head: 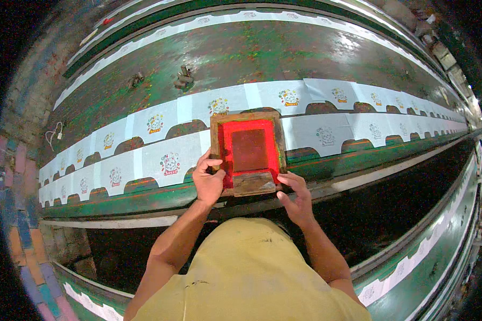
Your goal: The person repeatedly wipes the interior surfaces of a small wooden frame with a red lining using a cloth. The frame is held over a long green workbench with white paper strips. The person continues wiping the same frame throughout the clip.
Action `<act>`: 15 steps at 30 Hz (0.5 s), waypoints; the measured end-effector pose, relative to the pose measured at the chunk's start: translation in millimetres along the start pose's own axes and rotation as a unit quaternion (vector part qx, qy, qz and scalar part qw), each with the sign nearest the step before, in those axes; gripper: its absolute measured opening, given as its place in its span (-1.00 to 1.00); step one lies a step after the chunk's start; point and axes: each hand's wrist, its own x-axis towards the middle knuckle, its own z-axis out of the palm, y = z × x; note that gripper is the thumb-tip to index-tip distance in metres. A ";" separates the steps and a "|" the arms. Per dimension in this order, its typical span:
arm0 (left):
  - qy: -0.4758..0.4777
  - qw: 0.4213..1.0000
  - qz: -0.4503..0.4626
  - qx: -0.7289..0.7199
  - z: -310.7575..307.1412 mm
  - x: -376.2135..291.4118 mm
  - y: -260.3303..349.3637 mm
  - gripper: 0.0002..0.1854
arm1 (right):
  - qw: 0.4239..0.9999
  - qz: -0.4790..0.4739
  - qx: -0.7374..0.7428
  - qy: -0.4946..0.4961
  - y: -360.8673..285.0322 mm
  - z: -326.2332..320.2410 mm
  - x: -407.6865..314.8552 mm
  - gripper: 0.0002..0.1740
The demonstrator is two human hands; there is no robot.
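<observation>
A wooden screen-printing frame (282, 144) is before me over the near row of white cut pieces. Red ink covers the inner border of its mesh (249, 150), around a darker square. A worn wooden block, perhaps a squeegee (254, 183), lies along the frame's near side. My left hand (209, 180) grips the frame's left edge, thumb on the near corner. At the near right corner, my right hand (298, 196) holds the frame between fingers and thumb. The printed piece (169, 164) to the left carries a cat motif with red parts; the piece (325, 136) to the right shows only dark outlines.
A long green printing table (164, 198) spans the view, stained with ink. Behind the near row, a second row of pieces (289, 98) bears coloured prints. Small dark blocks (183, 78) and a white cable (57, 134) lie farther back. Another table (434, 257) stands at lower right.
</observation>
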 end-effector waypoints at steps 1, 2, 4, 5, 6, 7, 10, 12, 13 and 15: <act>0.000 1.000 -0.015 -0.007 4.6 -0.6 -1.2 -0.70 | 1.000 -0.001 0.001 -0.005 3.6 -4.7 0.6 -0.43; 0.001 1.000 -0.004 0.015 7.3 -0.5 -2.6 -0.69 | 1.000 -0.001 0.002 -0.010 6.4 -10.0 0.9 -0.43; -0.003 0.999 -0.037 0.003 9.3 -2.9 -3.8 -0.68 | 1.000 -0.002 0.013 -0.017 10.0 -16.4 1.3 -0.45; -0.003 0.999 -0.053 -0.002 9.4 -3.7 -4.1 -0.68 | 1.000 -0.002 0.025 -0.017 11.1 -17.9 1.8 -0.48; -0.003 0.998 -0.055 -0.007 9.3 -4.3 -4.1 -0.68 | 0.999 -0.001 0.036 -0.017 11.8 -18.6 2.0 -0.51; -0.003 0.998 -0.060 -0.012 8.9 -4.7 -4.0 -0.69 | 0.999 0.004 0.036 -0.016 12.3 -19.1 2.7 -0.52; -0.008 0.998 -0.056 -0.003 7.9 -4.4 -5.6 -0.70 | 1.000 0.015 0.015 -0.003 13.4 -19.9 6.6 -0.53; -0.006 0.998 -0.061 -0.002 8.2 -4.6 -7.8 -0.71 | 1.000 0.009 -0.012 0.020 11.5 -18.6 10.6 -0.54; -0.002 0.997 -0.070 -0.009 9.1 -4.5 -9.2 -0.72 | 1.000 0.002 -0.024 0.018 9.2 -17.1 12.8 -0.53; 0.001 0.997 -0.074 -0.018 10.5 -4.4 -11.4 -0.74 | 0.998 -0.023 -0.043 0.025 3.0 -16.2 19.4 -0.50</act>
